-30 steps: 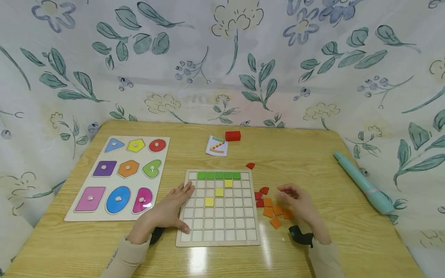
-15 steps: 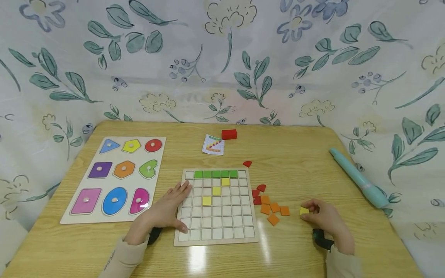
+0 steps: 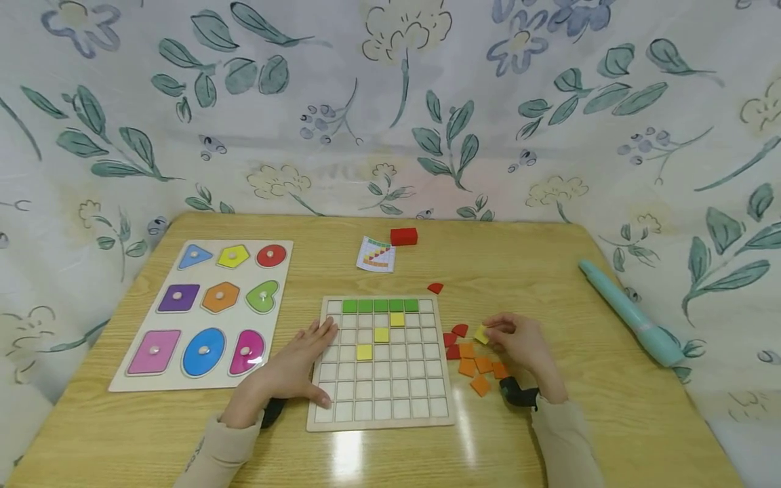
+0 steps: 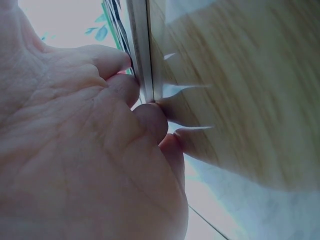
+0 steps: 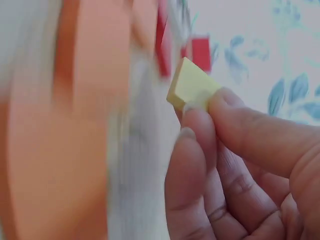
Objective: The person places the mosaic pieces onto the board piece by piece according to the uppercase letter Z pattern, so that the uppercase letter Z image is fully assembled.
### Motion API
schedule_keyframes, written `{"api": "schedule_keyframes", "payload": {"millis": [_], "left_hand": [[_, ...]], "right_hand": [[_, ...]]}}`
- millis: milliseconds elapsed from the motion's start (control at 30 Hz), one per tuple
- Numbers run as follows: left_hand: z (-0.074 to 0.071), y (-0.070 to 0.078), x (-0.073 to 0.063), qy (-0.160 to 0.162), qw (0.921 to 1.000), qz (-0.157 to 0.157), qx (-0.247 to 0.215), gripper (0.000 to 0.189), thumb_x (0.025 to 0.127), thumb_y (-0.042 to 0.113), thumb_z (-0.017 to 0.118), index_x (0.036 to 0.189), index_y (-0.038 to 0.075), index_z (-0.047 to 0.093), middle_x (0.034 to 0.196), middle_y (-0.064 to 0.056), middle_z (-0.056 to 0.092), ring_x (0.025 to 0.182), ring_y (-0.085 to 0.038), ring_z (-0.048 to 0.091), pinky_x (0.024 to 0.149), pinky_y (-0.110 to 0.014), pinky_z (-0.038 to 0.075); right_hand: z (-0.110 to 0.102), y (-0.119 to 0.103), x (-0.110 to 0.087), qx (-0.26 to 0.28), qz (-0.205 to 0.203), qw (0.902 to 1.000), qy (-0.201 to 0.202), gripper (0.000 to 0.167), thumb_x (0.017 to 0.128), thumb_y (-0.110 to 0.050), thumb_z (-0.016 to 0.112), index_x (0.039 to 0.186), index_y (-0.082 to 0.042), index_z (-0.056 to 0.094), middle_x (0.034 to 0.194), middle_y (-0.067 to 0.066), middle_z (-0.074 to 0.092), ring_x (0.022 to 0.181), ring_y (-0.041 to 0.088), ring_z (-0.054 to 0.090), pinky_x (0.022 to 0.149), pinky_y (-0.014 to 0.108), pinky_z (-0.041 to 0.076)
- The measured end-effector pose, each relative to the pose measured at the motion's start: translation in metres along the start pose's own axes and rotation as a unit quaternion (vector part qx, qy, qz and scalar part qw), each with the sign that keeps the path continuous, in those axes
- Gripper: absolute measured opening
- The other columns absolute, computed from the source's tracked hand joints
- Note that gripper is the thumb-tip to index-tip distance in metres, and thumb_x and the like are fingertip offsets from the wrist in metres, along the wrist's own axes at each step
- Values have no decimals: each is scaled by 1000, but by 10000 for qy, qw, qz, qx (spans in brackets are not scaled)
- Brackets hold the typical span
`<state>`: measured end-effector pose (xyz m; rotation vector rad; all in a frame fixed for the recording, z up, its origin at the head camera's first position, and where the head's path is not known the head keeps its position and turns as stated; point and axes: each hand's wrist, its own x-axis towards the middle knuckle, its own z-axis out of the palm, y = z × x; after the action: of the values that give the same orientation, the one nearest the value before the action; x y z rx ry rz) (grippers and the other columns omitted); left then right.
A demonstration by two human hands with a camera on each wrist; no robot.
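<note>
A wooden grid board (image 3: pixel 381 410) lies in the middle of the table, with a row of green square tiles (image 3: pixel 381 306) near its top and three yellow tiles (image 3: pixel 381 335) stepping diagonally below. My left hand (image 3: pixel 299 362) rests on the board's left edge, fingers extended; in the left wrist view its fingertips touch that edge. Between thumb and fingertips my right hand (image 3: pixel 518 342) pinches a yellow square tile (image 5: pixel 192 85), held right of the board above the loose pieces. Several orange square tiles (image 3: pixel 480 385) and red quarter-circle pieces (image 3: pixel 460 330) lie just below and left of that hand.
A shape puzzle board (image 3: pixel 201 315) with knobbed pieces lies at the left. Behind the grid are a pattern card (image 3: pixel 375 255) and a red block (image 3: pixel 404 236). One red quarter-circle sits apart above the board's right corner. A teal tapered object (image 3: pixel 634 315) lies along the right edge.
My right hand moved right past the orange tiles, where the yellow tile came into view in its fingers, then back left with it toward the board. The left hand stays on the board.
</note>
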<state>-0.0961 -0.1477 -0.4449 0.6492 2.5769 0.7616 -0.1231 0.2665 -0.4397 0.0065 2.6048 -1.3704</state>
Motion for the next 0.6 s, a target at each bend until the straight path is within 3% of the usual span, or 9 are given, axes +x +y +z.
{"api": "schedule_keyframes", "payload": {"millis": [167,300,433,600], "left_hand": [[0,-2,-1,-3,10000,-46,36,126,59,45,88,153,-3,18,161,-23,11,148,-46,5,120,-62,9],[-2,-3,-2,16,9999,-114,49,126,59,45,88,153,-2,18,161,-23,11,148,-45,5,120,-62,9],[-2,-4,-2,51,9999,-115,81,125,60,45,88,153,-2,19,161,-22,12,149,-45,6,120,-61,9],[1,-3,0,25,10000,-64,47,124,60,45,88,153,-2,20,161,-22,12,149,-44,7,120,-62,9]], "right_hand": [[29,-18,1,446,-345,9955,-756,22,94,-8,62,112,4,67,96,19,73,74,14,69,66,25,59],[66,-43,2,303,-686,9889,-1281,19,90,-14,68,105,-3,71,89,11,75,76,11,68,66,22,54],[102,-73,5,137,-911,9841,-1516,13,87,-16,72,98,-10,74,82,4,75,74,7,66,66,21,51],[139,-96,7,104,-1029,9823,-1560,11,81,-12,77,92,-11,75,74,2,73,64,6,61,57,20,46]]}}
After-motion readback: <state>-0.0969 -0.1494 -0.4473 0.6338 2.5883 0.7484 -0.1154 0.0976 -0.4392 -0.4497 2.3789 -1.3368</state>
